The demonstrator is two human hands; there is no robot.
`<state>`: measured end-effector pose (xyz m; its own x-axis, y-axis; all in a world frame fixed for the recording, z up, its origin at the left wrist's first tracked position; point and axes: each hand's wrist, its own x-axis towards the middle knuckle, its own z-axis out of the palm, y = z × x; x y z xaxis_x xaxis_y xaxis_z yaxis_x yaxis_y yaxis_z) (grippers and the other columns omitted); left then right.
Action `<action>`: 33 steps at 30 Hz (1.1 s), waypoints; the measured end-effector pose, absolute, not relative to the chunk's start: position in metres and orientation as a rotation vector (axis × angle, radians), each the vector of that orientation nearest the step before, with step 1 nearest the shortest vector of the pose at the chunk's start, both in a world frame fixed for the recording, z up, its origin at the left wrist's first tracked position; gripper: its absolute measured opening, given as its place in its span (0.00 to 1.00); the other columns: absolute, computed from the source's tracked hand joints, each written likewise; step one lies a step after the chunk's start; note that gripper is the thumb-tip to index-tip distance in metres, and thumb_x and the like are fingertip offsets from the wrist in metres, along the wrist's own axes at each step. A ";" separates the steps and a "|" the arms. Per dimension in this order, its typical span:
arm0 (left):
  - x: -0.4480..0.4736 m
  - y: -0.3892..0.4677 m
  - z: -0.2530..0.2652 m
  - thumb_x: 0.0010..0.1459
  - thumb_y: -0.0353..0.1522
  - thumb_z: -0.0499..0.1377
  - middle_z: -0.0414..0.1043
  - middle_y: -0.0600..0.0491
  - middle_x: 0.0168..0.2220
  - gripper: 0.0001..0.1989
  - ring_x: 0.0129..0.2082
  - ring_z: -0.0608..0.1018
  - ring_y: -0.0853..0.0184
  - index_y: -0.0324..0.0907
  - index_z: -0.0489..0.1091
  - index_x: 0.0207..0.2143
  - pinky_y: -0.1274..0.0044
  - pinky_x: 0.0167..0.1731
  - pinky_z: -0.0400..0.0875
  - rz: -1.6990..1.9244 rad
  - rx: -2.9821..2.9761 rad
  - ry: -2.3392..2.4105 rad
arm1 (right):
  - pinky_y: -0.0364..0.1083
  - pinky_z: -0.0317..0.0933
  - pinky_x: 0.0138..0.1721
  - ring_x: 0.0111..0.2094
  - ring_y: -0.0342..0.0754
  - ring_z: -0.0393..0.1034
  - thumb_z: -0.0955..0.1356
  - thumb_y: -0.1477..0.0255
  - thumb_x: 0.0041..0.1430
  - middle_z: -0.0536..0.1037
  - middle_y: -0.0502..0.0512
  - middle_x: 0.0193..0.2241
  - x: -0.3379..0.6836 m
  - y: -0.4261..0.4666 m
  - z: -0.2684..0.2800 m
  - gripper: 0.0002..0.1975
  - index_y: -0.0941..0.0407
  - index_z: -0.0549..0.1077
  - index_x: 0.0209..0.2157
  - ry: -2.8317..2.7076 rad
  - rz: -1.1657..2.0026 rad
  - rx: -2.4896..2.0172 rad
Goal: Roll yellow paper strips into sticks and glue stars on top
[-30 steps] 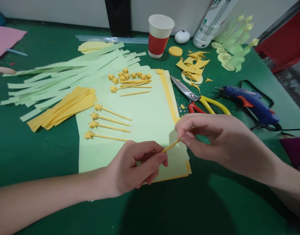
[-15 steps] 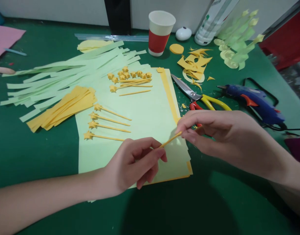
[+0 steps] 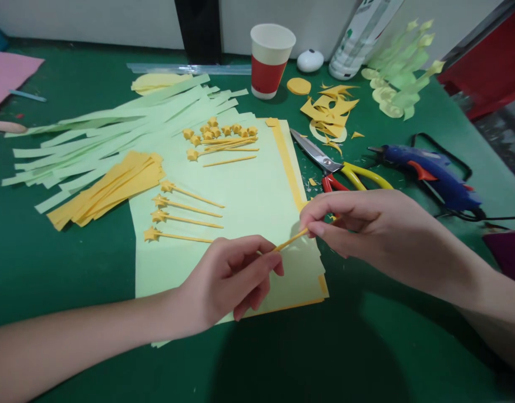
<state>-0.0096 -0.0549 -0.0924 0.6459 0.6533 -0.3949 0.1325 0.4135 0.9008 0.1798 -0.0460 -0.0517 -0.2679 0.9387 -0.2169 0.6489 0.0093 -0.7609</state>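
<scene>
A thin yellow rolled paper stick (image 3: 291,240) slants between my two hands above the stacked pale green paper sheets (image 3: 257,196). My left hand (image 3: 236,277) is closed, pinching its lower end between thumb and fingers. At the upper end, the thumb and forefinger of my right hand (image 3: 354,226) grip it. Left of my hands, several star-tipped paper sticks (image 3: 186,208) lie in a row on the sheets. Farther back are folded yellow paper stars (image 3: 215,132) and a loose yellow paper stick (image 3: 229,161).
Scissors (image 3: 324,162) and a blue glue gun (image 3: 429,168) lie to the right. Green paper strips (image 3: 127,117) and yellow paper strips (image 3: 110,187) spread at the left. A paper cup (image 3: 271,67), yellow scraps (image 3: 333,109) and a pale green paper decoration (image 3: 402,84) stand toward the back.
My view has shifted slightly, so the things at the back sit a little lower and farther left. Both hands keep hold of the paper stick; my right fingers have moved only slightly.
</scene>
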 end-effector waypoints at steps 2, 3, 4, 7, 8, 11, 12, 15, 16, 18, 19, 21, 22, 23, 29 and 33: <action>-0.010 -0.055 -0.093 0.59 0.35 0.49 0.62 0.60 0.13 0.12 0.09 0.60 0.80 0.40 0.63 0.25 0.88 0.10 0.53 0.391 1.106 0.829 | 0.39 0.47 0.15 0.15 0.36 0.53 0.63 0.69 0.51 0.65 0.46 0.15 0.181 -0.045 -0.050 0.08 0.55 0.73 0.24 -1.933 1.140 -1.639; -0.010 -0.055 -0.094 0.60 0.35 0.49 0.62 0.60 0.13 0.12 0.09 0.60 0.80 0.40 0.63 0.25 0.88 0.10 0.53 0.398 1.099 0.822 | 0.39 0.45 0.14 0.15 0.36 0.53 0.63 0.69 0.51 0.66 0.47 0.15 0.183 -0.044 -0.048 0.09 0.55 0.73 0.24 -1.920 1.130 -1.641; -0.011 -0.055 -0.094 0.60 0.35 0.49 0.62 0.61 0.13 0.12 0.09 0.60 0.80 0.40 0.63 0.25 0.88 0.10 0.53 0.407 1.094 0.816 | 0.39 0.45 0.13 0.14 0.36 0.53 0.63 0.68 0.52 0.66 0.47 0.16 0.185 -0.042 -0.048 0.09 0.55 0.74 0.25 -1.907 1.099 -1.638; -0.012 -0.056 -0.095 0.60 0.35 0.49 0.62 0.61 0.13 0.12 0.09 0.60 0.80 0.40 0.64 0.26 0.88 0.10 0.53 0.436 1.084 0.794 | 0.40 0.49 0.15 0.15 0.38 0.57 0.61 0.68 0.53 0.69 0.49 0.18 0.199 -0.038 -0.050 0.11 0.55 0.74 0.29 -1.902 0.762 -1.687; -0.012 -0.056 -0.095 0.60 0.36 0.50 0.62 0.61 0.13 0.12 0.09 0.60 0.80 0.40 0.64 0.26 0.88 0.10 0.53 0.442 1.084 0.787 | 0.40 0.51 0.17 0.17 0.38 0.59 0.60 0.69 0.54 0.70 0.49 0.20 0.206 -0.036 -0.052 0.12 0.55 0.74 0.31 -1.898 0.580 -1.726; -0.012 -0.057 -0.097 0.60 0.36 0.50 0.62 0.61 0.14 0.12 0.10 0.60 0.80 0.39 0.65 0.27 0.87 0.11 0.54 0.446 1.090 0.781 | 0.42 0.59 0.28 0.29 0.43 0.66 0.59 0.71 0.56 0.73 0.55 0.31 0.229 -0.034 -0.064 0.13 0.57 0.72 0.38 -1.838 0.169 -1.805; -0.011 -0.057 -0.097 0.60 0.37 0.50 0.62 0.60 0.14 0.13 0.10 0.61 0.79 0.39 0.65 0.27 0.87 0.11 0.55 0.452 1.085 0.775 | 0.43 0.60 0.33 0.33 0.44 0.66 0.59 0.72 0.56 0.73 0.57 0.34 0.237 -0.035 -0.068 0.13 0.58 0.71 0.39 -1.832 0.103 -1.824; -0.010 -0.057 -0.099 0.60 0.38 0.51 0.66 0.59 0.16 0.11 0.14 0.68 0.77 0.39 0.64 0.30 0.85 0.16 0.61 0.514 1.026 0.712 | 0.46 0.60 0.39 0.34 0.47 0.65 0.60 0.73 0.55 0.72 0.60 0.37 0.259 -0.035 -0.078 0.13 0.58 0.71 0.39 -1.814 -0.059 -1.916; -0.009 -0.057 -0.100 0.61 0.37 0.51 0.68 0.58 0.17 0.11 0.16 0.71 0.76 0.39 0.63 0.31 0.84 0.18 0.64 0.539 0.999 0.678 | 0.46 0.60 0.40 0.35 0.48 0.65 0.60 0.73 0.55 0.72 0.60 0.38 0.265 -0.035 -0.080 0.12 0.58 0.71 0.39 -1.806 -0.105 -1.955; -0.009 -0.056 -0.101 0.62 0.36 0.49 0.73 0.56 0.20 0.10 0.21 0.75 0.73 0.40 0.59 0.31 0.83 0.22 0.66 0.574 0.951 0.612 | 0.48 0.59 0.42 0.39 0.51 0.65 0.60 0.74 0.54 0.72 0.62 0.39 0.276 -0.033 -0.085 0.13 0.59 0.71 0.39 -1.776 -0.201 -2.048; -0.008 -0.056 -0.101 0.63 0.36 0.47 0.75 0.54 0.22 0.10 0.23 0.77 0.72 0.41 0.57 0.30 0.83 0.23 0.67 0.581 0.932 0.585 | 0.49 0.58 0.45 0.43 0.53 0.64 0.61 0.73 0.54 0.72 0.64 0.40 0.281 -0.032 -0.087 0.13 0.60 0.72 0.40 -1.760 -0.246 -2.101; -0.008 -0.054 -0.100 0.64 0.35 0.45 0.77 0.52 0.25 0.10 0.26 0.78 0.71 0.42 0.54 0.29 0.81 0.25 0.69 0.589 0.900 0.553 | 0.51 0.54 0.49 0.49 0.56 0.61 0.62 0.72 0.55 0.70 0.68 0.43 0.290 -0.028 -0.090 0.15 0.63 0.71 0.43 -1.722 -0.325 -2.212; -0.008 -0.054 -0.100 0.65 0.35 0.44 0.78 0.52 0.26 0.11 0.27 0.78 0.71 0.42 0.53 0.29 0.81 0.26 0.69 0.589 0.890 0.546 | 0.51 0.53 0.50 0.51 0.58 0.58 0.62 0.71 0.55 0.69 0.71 0.44 0.294 -0.027 -0.092 0.17 0.65 0.70 0.45 -1.706 -0.354 -2.265; -0.008 -0.054 -0.099 0.65 0.35 0.43 0.78 0.51 0.26 0.11 0.28 0.79 0.70 0.42 0.53 0.29 0.81 0.26 0.69 0.590 0.882 0.545 | 0.52 0.52 0.51 0.53 0.59 0.56 0.63 0.70 0.56 0.67 0.73 0.46 0.298 -0.026 -0.093 0.19 0.67 0.68 0.47 -1.693 -0.373 -2.316; -0.007 -0.053 -0.099 0.65 0.35 0.46 0.78 0.53 0.27 0.10 0.28 0.79 0.70 0.42 0.52 0.30 0.81 0.25 0.70 0.616 0.856 0.566 | 0.54 0.51 0.45 0.54 0.60 0.54 0.61 0.62 0.58 0.65 0.78 0.45 0.311 -0.030 -0.097 0.27 0.73 0.66 0.48 -1.649 -0.380 -2.557; -0.007 -0.053 -0.101 0.64 0.33 0.46 0.78 0.54 0.26 0.08 0.27 0.79 0.72 0.42 0.53 0.31 0.82 0.25 0.70 0.632 0.879 0.561 | 0.53 0.51 0.34 0.52 0.60 0.55 0.62 0.56 0.55 0.64 0.75 0.46 0.337 -0.029 -0.106 0.31 0.69 0.65 0.50 -1.518 -0.450 -2.748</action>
